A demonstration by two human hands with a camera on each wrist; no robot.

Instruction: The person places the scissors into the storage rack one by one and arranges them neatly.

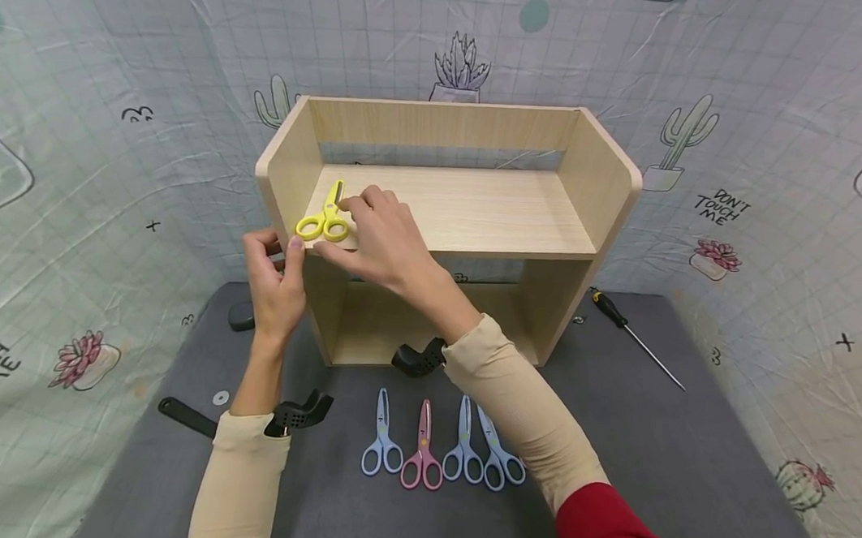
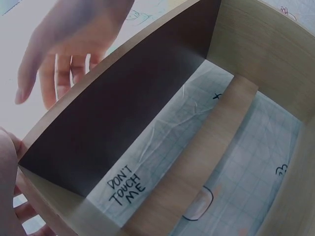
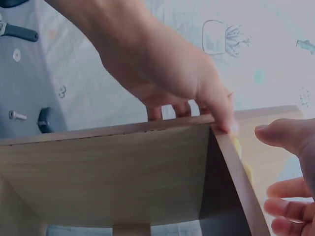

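Small yellow scissors [image 1: 324,219], blades closed, on wooden shelf [image 1: 478,210], right hand [image 1: 377,242] pinching them, left hand [image 1: 277,281] gripping shelf's side

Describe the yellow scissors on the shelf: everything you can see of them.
The yellow scissors are small, with bright yellow handles that look like plastic, two oval finger loops and short grey blades. The blades are closed. They lie flat on the top board of the wooden shelf, at its left end beside the side panel, loops toward the front edge and blades pointing back. The right hand rests against them, fingertips by the blades and thumb under the loops. The left hand grips the shelf's side panel nearby, not the scissors.
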